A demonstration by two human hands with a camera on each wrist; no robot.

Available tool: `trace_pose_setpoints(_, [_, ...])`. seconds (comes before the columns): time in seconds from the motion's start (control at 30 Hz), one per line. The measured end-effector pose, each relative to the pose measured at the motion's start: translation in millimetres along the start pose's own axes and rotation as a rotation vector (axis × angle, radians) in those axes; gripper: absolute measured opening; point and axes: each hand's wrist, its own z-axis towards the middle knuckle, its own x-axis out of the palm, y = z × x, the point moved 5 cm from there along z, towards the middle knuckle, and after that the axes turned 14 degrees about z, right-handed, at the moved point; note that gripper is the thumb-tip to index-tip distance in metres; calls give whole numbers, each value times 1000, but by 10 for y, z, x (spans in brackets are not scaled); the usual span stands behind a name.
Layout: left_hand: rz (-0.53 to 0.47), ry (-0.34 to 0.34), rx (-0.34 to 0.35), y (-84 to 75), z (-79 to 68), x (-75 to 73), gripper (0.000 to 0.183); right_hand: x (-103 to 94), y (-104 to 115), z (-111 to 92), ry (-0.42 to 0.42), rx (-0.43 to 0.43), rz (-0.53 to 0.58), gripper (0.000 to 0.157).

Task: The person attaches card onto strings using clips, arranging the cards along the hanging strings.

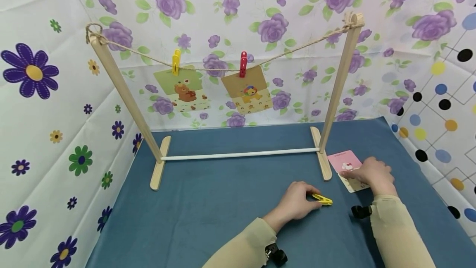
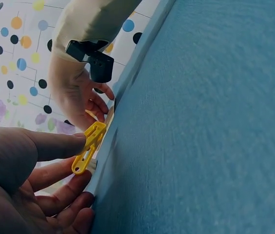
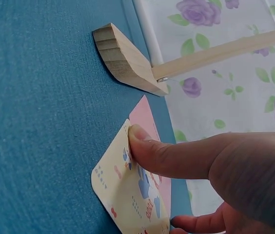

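Note:
My left hand pinches a yellow clothespin just above the blue cloth. In the left wrist view that clothespin sits between thumb and fingers. To the right, my right hand grips a pink and cream card with a white cartoon figure on it. The right wrist view shows the thumb on one edge of the card and fingers at its opposite edge. The card lies low at the cloth, close to the stand's right foot; my hand covers part of it.
A wooden stand with a white crossbar holds a sagging rope. From it hang a green bear card under a yellow clothespin and a brown card under a red clothespin. Patterned sheets surround the table.

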Motion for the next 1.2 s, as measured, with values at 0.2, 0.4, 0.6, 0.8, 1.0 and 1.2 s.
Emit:
trace_pose_setpoints(0.2, [-31, 4, -14, 25, -12, -22, 24, -13, -20, 13, -14, 7, 5, 119])
trace_pose_setpoints(0.4, [-68, 0, -16, 68, -28, -64, 24, 3, -12, -13, -46, -28, 57, 116])
trace_pose_setpoints(0.6, [-69, -10, -13, 79, -34, -91, 25, -12, 9, -33, -70, -43, 63, 111])
trace_pose_setpoints(0.8, [-67, -13, -22, 101, -44, -111, 26, -11, -1, -39, -37, -34, 63, 116])
trace_pose_setpoints(1.0, [-71, -11, -33, 123, -52, -130, 26, -25, -6, -59, -6, -39, 84, 116])
trace_pose_setpoints(1.2, [-75, -11, -34, 129, -59, -149, 26, -17, -1, -57, 7, -10, 95, 121])
